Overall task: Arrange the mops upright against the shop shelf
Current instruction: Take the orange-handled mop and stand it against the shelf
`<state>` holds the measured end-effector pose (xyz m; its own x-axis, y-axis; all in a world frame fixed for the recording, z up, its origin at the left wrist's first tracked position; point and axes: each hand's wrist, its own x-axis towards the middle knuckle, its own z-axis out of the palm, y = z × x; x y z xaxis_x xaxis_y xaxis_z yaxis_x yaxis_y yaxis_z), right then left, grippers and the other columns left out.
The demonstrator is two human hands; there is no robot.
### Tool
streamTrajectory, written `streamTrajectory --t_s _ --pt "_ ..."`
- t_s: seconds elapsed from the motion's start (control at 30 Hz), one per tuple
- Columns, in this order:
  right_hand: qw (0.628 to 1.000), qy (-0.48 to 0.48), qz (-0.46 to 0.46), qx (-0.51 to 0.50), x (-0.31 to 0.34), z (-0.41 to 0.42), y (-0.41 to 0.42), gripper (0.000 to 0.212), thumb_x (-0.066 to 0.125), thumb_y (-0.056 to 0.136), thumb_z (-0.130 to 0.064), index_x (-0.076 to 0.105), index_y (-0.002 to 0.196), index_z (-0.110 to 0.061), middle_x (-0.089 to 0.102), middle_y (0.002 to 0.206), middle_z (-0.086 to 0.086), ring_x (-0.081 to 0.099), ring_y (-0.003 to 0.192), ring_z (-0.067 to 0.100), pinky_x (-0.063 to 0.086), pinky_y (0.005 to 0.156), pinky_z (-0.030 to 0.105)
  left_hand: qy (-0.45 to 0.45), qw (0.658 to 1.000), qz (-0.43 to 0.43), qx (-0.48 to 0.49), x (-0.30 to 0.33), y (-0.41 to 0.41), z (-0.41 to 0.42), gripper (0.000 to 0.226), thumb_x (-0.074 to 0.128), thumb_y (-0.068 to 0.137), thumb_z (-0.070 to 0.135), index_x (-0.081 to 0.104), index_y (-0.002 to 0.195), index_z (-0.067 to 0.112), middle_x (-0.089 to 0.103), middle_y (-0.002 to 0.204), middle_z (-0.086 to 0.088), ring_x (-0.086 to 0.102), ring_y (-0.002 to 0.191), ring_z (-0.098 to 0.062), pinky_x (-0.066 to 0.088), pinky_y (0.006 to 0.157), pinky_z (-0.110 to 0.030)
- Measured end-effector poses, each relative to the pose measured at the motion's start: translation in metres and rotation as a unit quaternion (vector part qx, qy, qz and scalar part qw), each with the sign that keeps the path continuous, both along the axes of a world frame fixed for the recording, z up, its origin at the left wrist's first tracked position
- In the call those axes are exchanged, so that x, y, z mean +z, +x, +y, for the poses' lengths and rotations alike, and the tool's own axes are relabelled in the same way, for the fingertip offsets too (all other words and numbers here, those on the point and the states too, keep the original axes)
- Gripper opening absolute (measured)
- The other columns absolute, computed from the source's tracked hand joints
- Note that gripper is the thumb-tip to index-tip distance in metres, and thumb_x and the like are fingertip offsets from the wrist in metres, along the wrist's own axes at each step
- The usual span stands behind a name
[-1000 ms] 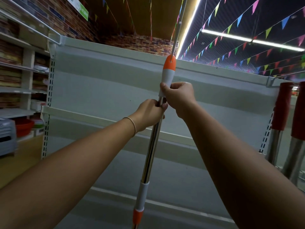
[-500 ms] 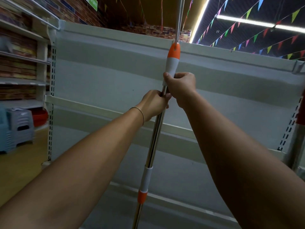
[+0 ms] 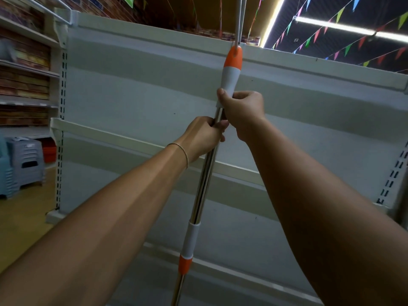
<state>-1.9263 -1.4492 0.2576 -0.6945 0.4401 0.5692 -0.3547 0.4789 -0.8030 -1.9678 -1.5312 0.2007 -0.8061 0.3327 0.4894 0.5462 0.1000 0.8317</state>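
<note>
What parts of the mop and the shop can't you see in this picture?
- Head view: the mop pole runs off the bottom edge, so its mop end is cut off.
- The pole behind the left hand and right hand is covered by the gripping fingers.
- The side shelves at far left are blurred; their goods cannot be made out.
- The shop shelf foot is hidden by both forearms.

The mop pole (image 3: 204, 180) is shiny silver, with white grips tipped in orange. The shop shelf (image 3: 136, 102) is pale grey with white rails. A thin gold bracelet (image 3: 184, 152) goes around the left wrist. The stools (image 3: 24, 162) are grey and light blue. The little flags (image 3: 340, 15) are green, red, pink and blue. The floor (image 3: 19, 224) is yellow-brown.
</note>
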Motion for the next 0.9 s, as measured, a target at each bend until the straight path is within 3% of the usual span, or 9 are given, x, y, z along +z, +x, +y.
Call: streamTrajectory --t_s 0.13,0.33,0.5,0.6,0.73,0.83,0.9 --pt "1.000 -0.004 -0.016 -0.006 0.000 -0.005 0.006 0.023 0.069 0.090 -0.035 0.059 0.079 -0.017 0.067 0.082 0.005 0.071 0.079 0.022 0.062 0.074 0.042 -0.016 1.000 0.006 -0.022 0.001 0.001 -0.006 0.039 0.048 0.099 0.039 0.062 0.112 0.006 0.071 0.091 -0.010 0.064 0.077 -0.017 0.050 0.069 -0.030" --pt "0.998 0.001 -0.035 -0.056 0.006 -0.016 0.014 0.026 0.069 0.090 -0.035 0.054 0.078 -0.017 0.067 0.082 0.003 0.072 0.078 0.017 0.062 0.074 0.031 -0.017 0.998 -0.009 -0.064 0.004 -0.001 -0.014 0.035 0.055 0.096 0.037 0.063 0.111 0.007 0.071 0.095 -0.009 0.067 0.082 -0.016 0.054 0.075 -0.034" --pt "0.993 0.020 -0.040 -0.107 0.006 -0.019 0.010 0.027 0.068 0.090 -0.040 0.059 0.086 -0.015 0.068 0.085 0.004 0.072 0.077 0.016 0.062 0.076 0.036 -0.018 0.996 -0.014 -0.092 0.003 -0.007 -0.019 0.032 0.058 0.094 0.039 0.063 0.107 0.009 0.072 0.094 -0.004 0.067 0.088 -0.015 0.055 0.085 -0.038" --pt "0.990 0.038 -0.035 -0.131 0.003 -0.025 0.012 0.029 0.066 0.091 -0.041 0.061 0.084 -0.013 0.070 0.083 0.005 0.073 0.076 0.018 0.062 0.075 0.039 -0.012 0.994 -0.026 -0.106 0.000 -0.003 -0.023 0.033 0.057 0.095 0.036 0.063 0.107 0.006 0.071 0.094 -0.006 0.067 0.092 -0.018 0.056 0.083 -0.036" --pt "0.982 0.079 -0.063 -0.159 -0.020 -0.025 0.020 0.023 0.067 0.091 -0.036 0.071 0.085 -0.014 0.073 0.082 0.006 0.073 0.078 0.021 0.061 0.074 0.043 -0.059 0.996 0.004 -0.067 -0.010 0.003 -0.032 0.019 0.058 0.092 0.025 0.068 0.091 0.009 0.069 0.092 -0.011 0.068 0.087 -0.026 0.059 0.078 -0.038" --pt "0.977 0.098 -0.087 -0.169 -0.054 -0.017 0.031 0.022 0.067 0.089 -0.041 0.071 0.081 -0.021 0.074 0.084 0.003 0.072 0.084 0.022 0.061 0.080 0.043 -0.103 0.994 0.036 -0.029 -0.035 0.015 -0.039 0.020 0.057 0.089 0.023 0.063 0.073 0.013 0.065 0.077 -0.013 0.065 0.084 -0.037 0.046 0.065 -0.031" --pt "0.974 0.097 -0.088 -0.185 -0.077 -0.010 0.042 0.027 0.066 0.089 -0.045 0.073 0.086 -0.019 0.074 0.083 0.002 0.071 0.085 0.021 0.059 0.078 0.039 -0.156 0.984 0.081 0.006 -0.059 0.033 -0.043 0.016 0.058 0.087 0.027 0.064 0.088 0.012 0.068 0.093 -0.016 0.063 0.092 -0.037 0.043 0.070 -0.029"
